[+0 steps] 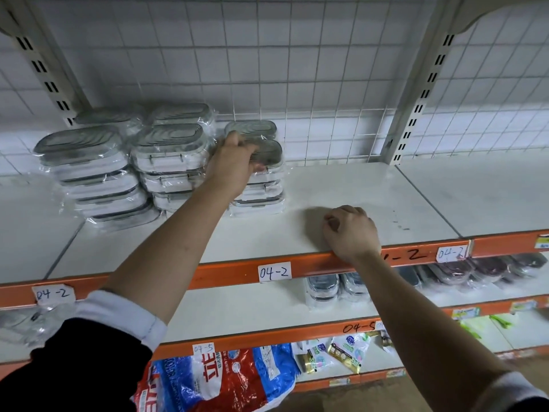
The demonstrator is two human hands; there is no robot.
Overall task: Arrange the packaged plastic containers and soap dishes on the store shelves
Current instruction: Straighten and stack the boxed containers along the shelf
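Plastic-wrapped grey-and-white soap dishes stand in stacks on the top shelf (356,188). A leaning stack (89,171) is at the left, a second stack (169,156) beside it, and a third stack (261,185) to the right. My left hand (234,162) grips the top package (267,150) of that third stack, fingers wrapped over its near edge. Another package (252,127) lies behind it. My right hand (350,230) rests on the shelf's front edge, fingers curled, holding nothing.
The shelf's orange front rail (237,273) carries handwritten "04-2" labels. Wire grid backing (312,84) rises behind. Lower shelves hold more wrapped dishes (323,289), dark packages (475,269), and a red-blue bag (225,379). Bare shelf surface extends right of the stacks.
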